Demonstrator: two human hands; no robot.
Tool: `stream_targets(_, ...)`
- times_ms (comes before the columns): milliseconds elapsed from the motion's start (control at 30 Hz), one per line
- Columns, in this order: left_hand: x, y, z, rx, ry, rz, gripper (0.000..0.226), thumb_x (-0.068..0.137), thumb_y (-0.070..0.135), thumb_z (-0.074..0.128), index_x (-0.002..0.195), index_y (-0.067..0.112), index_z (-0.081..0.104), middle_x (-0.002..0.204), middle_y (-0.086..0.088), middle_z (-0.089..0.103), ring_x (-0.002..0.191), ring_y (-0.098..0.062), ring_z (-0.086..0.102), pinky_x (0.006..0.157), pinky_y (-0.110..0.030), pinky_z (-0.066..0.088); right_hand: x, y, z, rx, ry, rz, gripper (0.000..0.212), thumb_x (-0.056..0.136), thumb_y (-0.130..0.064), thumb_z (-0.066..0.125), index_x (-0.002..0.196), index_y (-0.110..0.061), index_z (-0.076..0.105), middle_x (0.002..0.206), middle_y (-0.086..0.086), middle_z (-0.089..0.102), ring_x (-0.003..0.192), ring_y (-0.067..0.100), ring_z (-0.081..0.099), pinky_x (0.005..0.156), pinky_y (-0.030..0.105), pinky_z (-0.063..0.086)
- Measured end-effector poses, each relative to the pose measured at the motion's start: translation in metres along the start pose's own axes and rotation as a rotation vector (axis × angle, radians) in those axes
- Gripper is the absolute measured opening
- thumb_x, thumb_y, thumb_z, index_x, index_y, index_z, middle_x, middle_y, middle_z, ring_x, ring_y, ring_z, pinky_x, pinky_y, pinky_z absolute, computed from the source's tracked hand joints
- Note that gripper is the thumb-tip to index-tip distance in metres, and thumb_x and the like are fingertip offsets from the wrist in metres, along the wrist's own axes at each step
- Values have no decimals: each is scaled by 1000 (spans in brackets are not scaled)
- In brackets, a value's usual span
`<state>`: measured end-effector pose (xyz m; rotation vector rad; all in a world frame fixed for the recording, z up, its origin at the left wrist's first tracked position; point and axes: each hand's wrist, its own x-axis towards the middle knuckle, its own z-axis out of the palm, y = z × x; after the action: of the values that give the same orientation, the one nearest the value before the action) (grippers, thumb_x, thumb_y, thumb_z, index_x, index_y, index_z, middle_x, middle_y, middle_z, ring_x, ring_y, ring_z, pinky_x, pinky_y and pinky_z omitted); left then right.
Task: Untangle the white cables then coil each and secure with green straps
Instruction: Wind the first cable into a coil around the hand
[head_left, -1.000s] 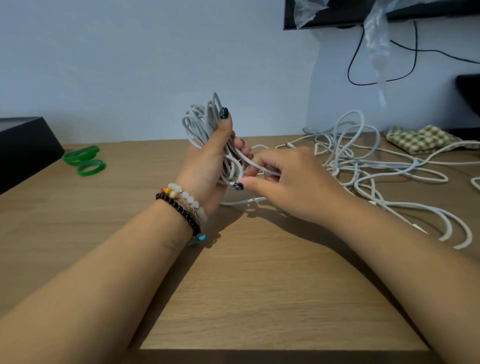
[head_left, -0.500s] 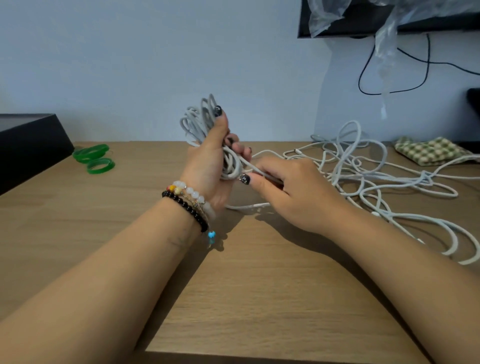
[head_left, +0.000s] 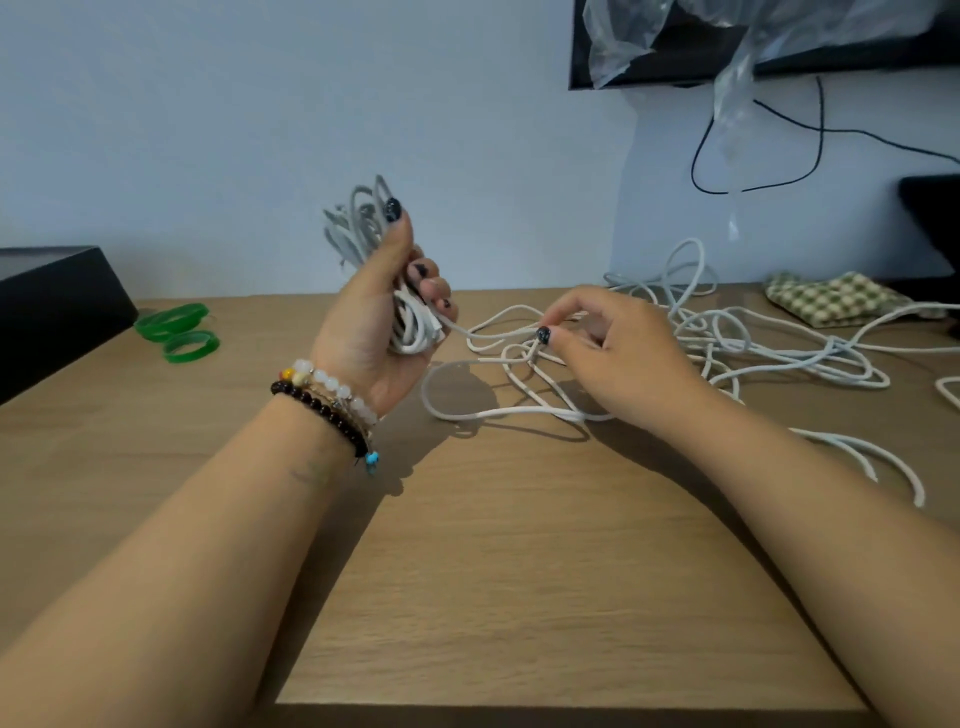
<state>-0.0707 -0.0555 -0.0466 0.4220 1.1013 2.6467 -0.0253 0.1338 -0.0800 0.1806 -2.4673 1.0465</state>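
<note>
One half-wound coil (head_left: 371, 249) sits clenched in the left hand (head_left: 376, 322); the right hand (head_left: 602, 348) pinches a strand of the white cable tangle (head_left: 727, 338) on the bench (head_left: 519, 571). Pulling could tighten the knot or loosen wound loops.

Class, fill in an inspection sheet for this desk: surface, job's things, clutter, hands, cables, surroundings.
Surface: light wooden tabletop.
Job's things: coiled white cable bundle; tangled loose white cable; two green ring straps, unused.
Clutter: green checked cloth pouch; black box.
Hands: left hand grips the bundle; right hand pinches a loose strand.
Cables: thin black cable on the wall.
Surroundings: pale wall; clear plastic film hanging.
</note>
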Motion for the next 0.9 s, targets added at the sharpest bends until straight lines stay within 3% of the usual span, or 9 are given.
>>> stream_targets(100, -2, -5, 2, 109, -49, -23, 29, 92, 34, 54, 71, 14, 52, 64, 2, 58, 58, -8, 59, 53, -19, 51, 0, -2, 1, 20, 63, -30, 6, 89, -24, 64, 87, -24, 69, 65, 0, 64, 56, 9, 49, 57, 26, 39)
stream_targets(267, -4, -16, 2, 446, -133, -38, 25, 80, 34, 59, 86, 10, 59, 99, -13, 74, 94, -23, 71, 80, -36, 60, -6, -9, 4, 29, 90, -176, 5, 87, -21, 68, 84, -23, 71, 56, -10, 59, 50, 4, 48, 53, 22, 35)
stream_targets(333, -6, -19, 2, 501, -149, -80, 25, 79, 34, 60, 83, 10, 60, 98, -15, 73, 92, -28, 70, 85, -43, 58, -8, -15, 3, 96, 129, -217, 5, 87, -17, 68, 85, -20, 71, 63, -7, 67, 50, 5, 53, 52, 19, 40)
stream_targets(433, -9, -24, 1, 547, -170, -121, 27, 79, 34, 63, 84, 8, 59, 80, -12, 69, 77, -25, 69, 76, -43, 60, -12, -20, 2, 239, 103, -210, 4, 87, -10, 68, 85, -13, 71, 65, -5, 69, 54, 4, 64, 53, 13, 46)
stream_targets(600, -11, -25, 3, 639, -204, -137, 32, 90, 36, 54, 81, 6, 62, 62, -5, 63, 50, -12, 58, 50, -24, 52, -12, -23, -2, 221, 119, -250, 2, 85, -10, 71, 84, -9, 71, 64, 0, 70, 55, 8, 64, 57, 19, 51)
stream_targets(733, -7, -24, 1, 591, -140, -69, 29, 97, 30, 53, 73, 14, 54, 57, -1, 55, 43, -10, 46, 48, -26, 44, -5, -16, -8, 102, 134, -263, 10, 83, -22, 74, 82, -14, 68, 53, 11, 58, 49, 24, 48, 50, 28, 36)
stream_targets(900, -2, -17, -1, 352, -4, -74, 29, 98, 30, 53, 72, 19, 47, 56, 2, 48, 41, -5, 41, 45, -20, 41, 2, -8, -12, 95, 151, -210, 15, 84, -27, 73, 80, -14, 69, 55, 7, 58, 49, 8, 44, 54, 11, 32)
